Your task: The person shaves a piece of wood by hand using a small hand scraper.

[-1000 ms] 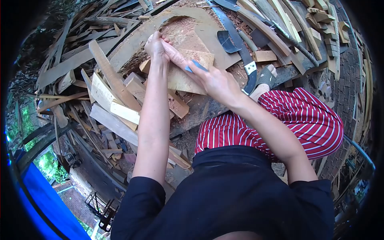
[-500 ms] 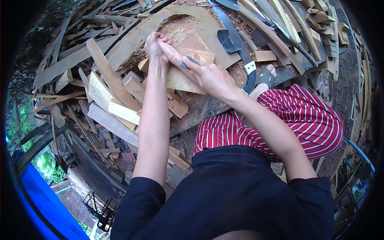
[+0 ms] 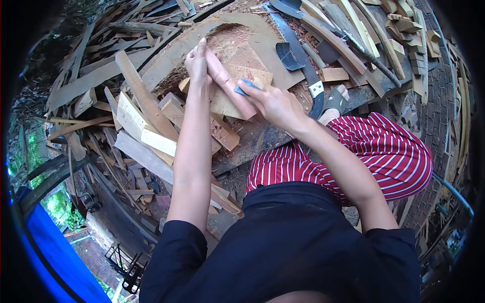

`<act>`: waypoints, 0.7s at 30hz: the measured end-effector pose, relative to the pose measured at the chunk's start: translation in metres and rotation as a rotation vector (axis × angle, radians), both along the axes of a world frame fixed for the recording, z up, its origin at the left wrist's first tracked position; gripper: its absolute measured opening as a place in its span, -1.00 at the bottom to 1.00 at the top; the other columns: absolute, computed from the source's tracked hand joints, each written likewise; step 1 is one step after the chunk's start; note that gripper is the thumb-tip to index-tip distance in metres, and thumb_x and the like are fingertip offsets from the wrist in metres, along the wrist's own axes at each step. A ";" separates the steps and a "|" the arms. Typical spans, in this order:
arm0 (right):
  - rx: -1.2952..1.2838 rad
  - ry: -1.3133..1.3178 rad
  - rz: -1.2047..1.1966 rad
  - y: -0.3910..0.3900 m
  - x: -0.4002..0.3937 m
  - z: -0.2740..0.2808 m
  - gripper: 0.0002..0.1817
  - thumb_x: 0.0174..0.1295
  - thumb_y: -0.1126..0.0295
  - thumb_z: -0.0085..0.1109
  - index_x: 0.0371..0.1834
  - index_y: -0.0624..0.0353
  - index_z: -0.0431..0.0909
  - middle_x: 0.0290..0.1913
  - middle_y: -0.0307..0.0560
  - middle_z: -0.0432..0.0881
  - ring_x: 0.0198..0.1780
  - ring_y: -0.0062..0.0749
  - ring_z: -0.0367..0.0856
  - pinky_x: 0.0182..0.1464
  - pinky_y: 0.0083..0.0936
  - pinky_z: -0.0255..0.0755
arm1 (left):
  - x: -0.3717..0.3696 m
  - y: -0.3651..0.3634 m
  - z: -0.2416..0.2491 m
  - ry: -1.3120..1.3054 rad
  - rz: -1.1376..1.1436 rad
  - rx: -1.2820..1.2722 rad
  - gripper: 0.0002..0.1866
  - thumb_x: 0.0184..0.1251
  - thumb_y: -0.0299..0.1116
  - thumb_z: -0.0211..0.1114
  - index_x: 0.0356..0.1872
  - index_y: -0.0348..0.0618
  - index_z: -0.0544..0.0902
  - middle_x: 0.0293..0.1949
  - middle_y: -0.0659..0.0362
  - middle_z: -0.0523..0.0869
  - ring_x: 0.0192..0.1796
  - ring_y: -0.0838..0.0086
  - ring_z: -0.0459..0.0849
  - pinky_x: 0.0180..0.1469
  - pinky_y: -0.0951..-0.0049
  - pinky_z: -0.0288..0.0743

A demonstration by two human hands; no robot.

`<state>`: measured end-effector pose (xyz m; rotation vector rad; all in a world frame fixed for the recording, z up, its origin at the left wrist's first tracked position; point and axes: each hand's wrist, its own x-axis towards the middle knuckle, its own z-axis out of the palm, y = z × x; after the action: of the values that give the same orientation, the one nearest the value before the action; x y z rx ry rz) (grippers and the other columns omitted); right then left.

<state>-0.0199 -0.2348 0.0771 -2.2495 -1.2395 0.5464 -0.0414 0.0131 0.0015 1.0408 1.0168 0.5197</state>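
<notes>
My left hand (image 3: pixel 197 61) is closed around the far end of a smooth, pinkish carved piece of wood (image 3: pixel 220 74). The wood slants down to the right across a pale wooden block (image 3: pixel 257 77). In my right hand (image 3: pixel 277 105) is a small blue piece that looks like sandpaper (image 3: pixel 246 86), pinched between thumb and fingers beside the carved wood's near half. My right fingers partly hide that side of the wood. The pale block rests on a large slab (image 3: pixel 177 45) with a hollow full of shavings.
A pruning saw (image 3: pixel 308 70) with a curved dark handle lies to the right, near a dark scoop-like piece (image 3: pixel 289 56). Timber offcuts (image 3: pixel 146 96) pile up on the left. More stacked wood (image 3: pixel 409 35) stands at the far right. My sandalled foot (image 3: pixel 336 98) is beside the saw handle.
My right hand has shifted slightly right along the wood, and the blue piece shows more fully. My left thumb now points up, and more of the carved wood's near end is visible.
</notes>
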 end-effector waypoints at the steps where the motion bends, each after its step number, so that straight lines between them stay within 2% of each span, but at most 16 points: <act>1: 0.002 0.001 -0.001 -0.010 -0.003 0.003 -0.53 0.46 0.21 0.11 0.44 -0.32 0.49 -0.35 0.30 0.66 -0.26 0.21 0.72 -0.19 0.03 0.61 | 0.001 0.000 -0.002 0.001 -0.001 0.002 -0.64 0.49 -0.11 0.31 -0.19 -0.23 0.49 -0.44 0.07 0.64 -0.50 0.31 0.72 -0.50 0.30 0.69; 3: -0.160 0.064 0.058 -0.026 -0.010 0.008 -0.50 0.45 0.25 0.12 0.46 -0.31 0.47 -0.34 0.26 0.65 -0.27 0.19 0.73 -0.19 0.02 0.61 | 0.000 -0.003 -0.005 -0.049 0.100 -0.036 -0.66 0.56 -0.11 0.21 -0.24 -0.23 0.50 -0.42 0.05 0.67 -0.53 0.32 0.67 -0.51 0.28 0.66; 5: -0.158 0.088 0.024 -0.030 -0.008 0.002 -0.48 0.44 0.27 0.13 0.48 -0.32 0.44 -0.33 0.24 0.64 -0.26 0.18 0.73 -0.18 -0.01 0.61 | 0.008 -0.007 0.000 -0.078 0.084 -0.023 -0.63 0.59 -0.06 0.16 -0.21 -0.23 0.48 -0.44 0.05 0.65 -0.54 0.31 0.66 -0.54 0.28 0.64; 7: -0.084 0.115 -0.122 -0.032 -0.002 -0.003 -0.49 0.45 0.25 0.13 0.47 -0.35 0.45 -0.31 0.22 0.65 -0.24 0.18 0.72 -0.16 -0.02 0.60 | 0.022 -0.011 -0.001 -0.134 0.246 0.141 -0.57 0.59 0.02 0.14 -0.16 -0.23 0.44 -0.47 0.06 0.63 -0.59 0.32 0.63 -0.58 0.30 0.62; 8: 0.022 0.084 -0.102 -0.030 0.001 -0.008 -0.52 0.47 0.21 0.08 0.45 -0.38 0.47 -0.28 0.24 0.67 -0.27 0.27 0.73 -0.19 0.06 0.64 | 0.023 -0.009 0.000 -0.098 0.171 0.070 -0.62 0.53 -0.12 0.27 -0.02 -0.22 0.39 -0.50 0.09 0.59 -0.60 0.36 0.64 -0.64 0.33 0.58; 9: 0.021 0.084 -0.093 -0.028 0.000 -0.008 -0.52 0.47 0.21 0.08 0.45 -0.38 0.47 -0.28 0.24 0.67 -0.27 0.27 0.73 -0.19 0.06 0.64 | 0.022 -0.010 0.001 -0.097 0.180 0.069 -0.62 0.53 -0.12 0.27 -0.02 -0.22 0.39 -0.50 0.09 0.59 -0.60 0.36 0.64 -0.64 0.33 0.58; 11: -0.114 0.067 -0.057 -0.020 0.002 0.001 -0.53 0.48 0.22 0.04 0.44 -0.34 0.48 -0.29 0.24 0.67 -0.27 0.27 0.73 -0.19 0.05 0.64 | 0.029 -0.012 -0.001 0.023 0.137 0.145 -0.59 0.41 -0.24 0.41 0.00 -0.24 0.39 -0.48 0.07 0.61 -0.60 0.37 0.63 -0.64 0.33 0.58; 12: -0.144 0.043 -0.041 -0.020 0.000 0.007 -0.52 0.47 0.22 0.02 0.46 -0.33 0.46 -0.32 0.26 0.66 -0.28 0.23 0.75 -0.22 0.06 0.65 | 0.031 -0.012 -0.003 0.027 0.135 0.146 -0.59 0.41 -0.24 0.41 0.00 -0.24 0.39 -0.48 0.07 0.61 -0.60 0.37 0.63 -0.64 0.33 0.58; 16: -0.206 0.055 -0.019 -0.008 -0.001 0.011 -0.47 0.46 0.23 0.09 0.50 -0.38 0.40 -0.32 0.25 0.66 -0.28 0.22 0.73 -0.22 0.03 0.62 | 0.031 -0.014 0.002 0.028 0.189 0.126 -0.67 0.32 -0.48 0.35 0.00 -0.24 0.40 -0.46 0.06 0.63 -0.59 0.38 0.65 -0.63 0.34 0.59; 18: -0.222 -0.052 -0.013 0.015 0.004 0.010 -0.46 0.46 0.22 0.09 0.51 -0.37 0.38 -0.36 0.26 0.66 -0.30 0.19 0.75 -0.26 0.00 0.64 | 0.033 -0.018 0.007 0.055 0.187 0.126 -0.67 0.31 -0.48 0.36 -0.01 -0.24 0.41 -0.45 0.06 0.64 -0.58 0.38 0.65 -0.63 0.33 0.60; 21: -0.188 -0.152 -0.015 0.005 -0.002 0.008 -0.47 0.47 0.23 0.05 0.51 -0.35 0.37 -0.35 0.27 0.67 -0.31 0.19 0.76 -0.29 0.02 0.65 | 0.034 -0.016 0.002 0.107 0.199 0.162 -0.67 0.29 -0.49 0.36 -0.03 -0.24 0.41 -0.44 0.05 0.64 -0.58 0.37 0.66 -0.62 0.33 0.61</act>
<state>-0.0218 -0.2299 0.0855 -2.4950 -1.2908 0.5132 -0.0074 -0.0032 0.0032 1.1261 1.1956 0.7246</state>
